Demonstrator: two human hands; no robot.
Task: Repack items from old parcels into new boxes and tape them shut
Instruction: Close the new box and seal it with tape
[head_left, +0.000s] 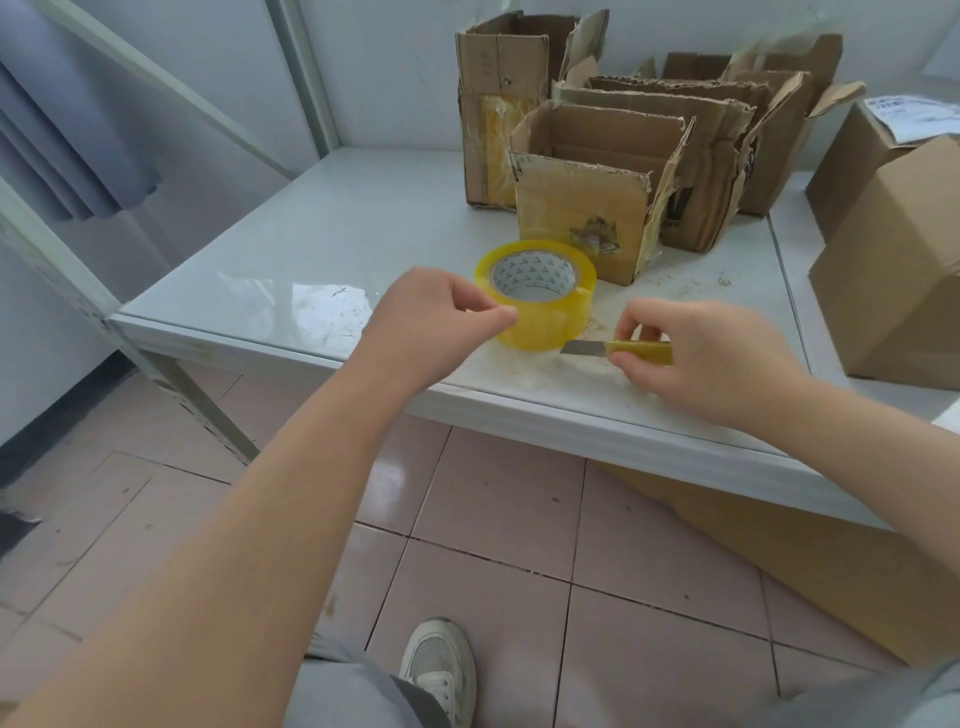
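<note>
A roll of yellowish clear packing tape (540, 306) lies flat on the white table (322, 249) near its front edge. My left hand (441, 322) pinches at the roll's left side with thumb and fingertips. My right hand (701, 353) grips a yellow utility knife (618, 351), its bare blade pointing left toward the roll's base. Several torn, open old cardboard boxes (587, 208) stand behind the tape. Two intact new boxes (893, 280) sit at the right.
Cardboard crumbs are scattered on the table around the tape. A flat sheet of cardboard (779, 561) leans under the table on the pink tiled floor. My shoe (439, 665) shows below. A wall and metal frame rise at the left.
</note>
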